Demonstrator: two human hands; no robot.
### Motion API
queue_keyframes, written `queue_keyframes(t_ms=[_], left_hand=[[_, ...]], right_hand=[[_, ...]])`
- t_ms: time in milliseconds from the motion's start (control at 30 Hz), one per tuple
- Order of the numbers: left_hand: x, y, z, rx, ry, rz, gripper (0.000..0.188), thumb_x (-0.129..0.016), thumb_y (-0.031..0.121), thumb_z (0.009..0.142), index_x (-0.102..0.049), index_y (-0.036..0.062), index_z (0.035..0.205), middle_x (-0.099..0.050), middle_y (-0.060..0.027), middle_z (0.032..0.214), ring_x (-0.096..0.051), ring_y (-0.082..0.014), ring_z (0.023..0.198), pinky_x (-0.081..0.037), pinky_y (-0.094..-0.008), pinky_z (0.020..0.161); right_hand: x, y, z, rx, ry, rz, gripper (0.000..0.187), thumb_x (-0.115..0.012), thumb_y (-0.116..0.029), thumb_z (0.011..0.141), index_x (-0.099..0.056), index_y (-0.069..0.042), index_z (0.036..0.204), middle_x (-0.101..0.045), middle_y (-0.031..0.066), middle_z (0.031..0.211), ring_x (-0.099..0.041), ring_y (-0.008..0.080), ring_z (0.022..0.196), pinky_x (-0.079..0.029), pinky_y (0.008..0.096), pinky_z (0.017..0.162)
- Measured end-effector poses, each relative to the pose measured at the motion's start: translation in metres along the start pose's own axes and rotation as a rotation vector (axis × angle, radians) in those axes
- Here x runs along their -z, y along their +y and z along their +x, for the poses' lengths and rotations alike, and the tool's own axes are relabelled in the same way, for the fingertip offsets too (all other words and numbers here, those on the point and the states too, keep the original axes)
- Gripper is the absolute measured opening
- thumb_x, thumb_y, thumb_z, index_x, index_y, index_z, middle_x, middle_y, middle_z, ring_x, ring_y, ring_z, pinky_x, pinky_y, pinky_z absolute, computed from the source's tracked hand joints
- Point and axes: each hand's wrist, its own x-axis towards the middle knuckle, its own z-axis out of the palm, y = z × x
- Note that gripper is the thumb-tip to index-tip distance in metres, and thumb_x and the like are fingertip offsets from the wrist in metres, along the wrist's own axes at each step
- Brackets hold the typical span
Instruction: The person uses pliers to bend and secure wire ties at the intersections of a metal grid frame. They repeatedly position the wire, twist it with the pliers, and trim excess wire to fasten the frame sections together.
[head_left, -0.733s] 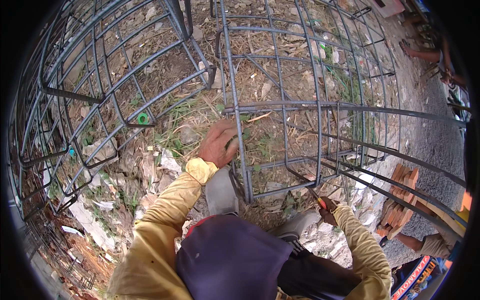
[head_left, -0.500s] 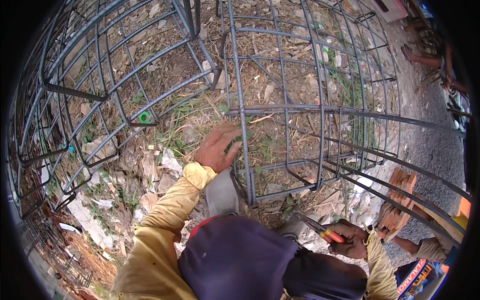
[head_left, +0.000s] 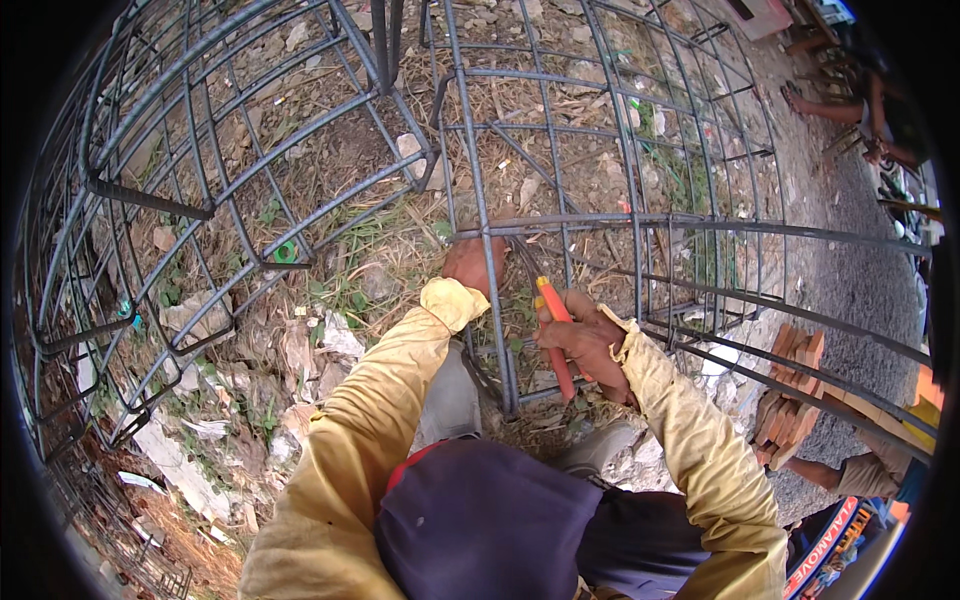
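My right hand (head_left: 590, 345) is closed round pliers (head_left: 556, 312) with red and yellow handles. Their dark jaws point up and left to a crossing of steel bars, close to my left hand (head_left: 473, 264). That hand is at the upright bar (head_left: 490, 300), just below a crosswise bar (head_left: 600, 219). Its fingers are mostly hidden, so I cannot make out what they hold. The bars belong to a rebar cage (head_left: 640, 150) that stretches away to the far right. Both of my forearms wear yellow sleeves.
A second rebar cage (head_left: 215, 190) stands on the left. Long bars (head_left: 800, 303) run out to the right, over stacked bricks (head_left: 790, 395). Stones, weeds and litter cover the ground. People sit at the far right; another person's arm (head_left: 815, 472) shows near the bricks.
My right hand has swung up and left with the pliers, from low on the right to the bars. My left hand has shifted up and right to the bar crossing.
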Motion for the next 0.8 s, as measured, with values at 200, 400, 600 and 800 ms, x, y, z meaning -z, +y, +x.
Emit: queue_keyframes(t_ms=[200,400,600,800], left_hand=[[-0.014,0.000,0.002,0.310,0.097,-0.409,0.064,-0.056,0.009,0.085,-0.034,0.0035,0.144,-0.062,-0.0201,0.102,-0.062,-0.0336,0.088,-0.049,-0.0444,0.076],[-0.018,0.000,0.007,0.280,0.170,-0.371,0.070,-0.060,0.008,0.082,-0.031,0.0055,0.146,-0.064,-0.0160,0.088,-0.064,-0.0302,0.080,-0.051,-0.0417,0.069],[-0.104,-0.003,-0.059,0.175,0.017,-0.294,0.052,-0.060,0.014,0.082,-0.038,0.0075,0.129,-0.064,-0.0151,0.082,-0.064,-0.0308,0.075,-0.050,-0.0434,0.066],[-0.156,-0.003,-0.071,0.143,0.031,-0.307,0.035,-0.060,0.020,0.081,-0.046,0.0095,0.112,-0.064,-0.0142,0.076,-0.063,-0.0314,0.070,-0.050,-0.0451,0.064]], right_hand=[[-0.008,-0.033,0.008,-0.105,0.000,-0.222,0.050,-0.062,-0.037,0.082,-0.048,-0.004,0.117,-0.052,0.0071,0.071,-0.051,0.0154,0.052,-0.038,0.0336,0.046],[0.007,-0.058,-0.008,-0.120,-0.109,-0.233,0.065,-0.064,-0.045,0.080,-0.045,0.000,0.122,-0.053,0.0104,0.081,-0.052,0.0171,0.048,-0.040,0.0308,0.039],[0.010,-0.041,0.026,-0.197,-0.129,-0.337,0.072,-0.065,-0.050,0.079,-0.044,0.002,0.124,-0.055,0.0106,0.085,-0.056,0.0167,0.054,-0.043,0.0300,0.036],[0.023,0.015,0.042,-0.018,-0.046,-0.719,0.069,-0.060,-0.060,0.077,-0.052,-0.007,0.120,-0.063,0.0168,0.091,-0.063,0.0287,0.077,-0.048,0.0390,0.065]])
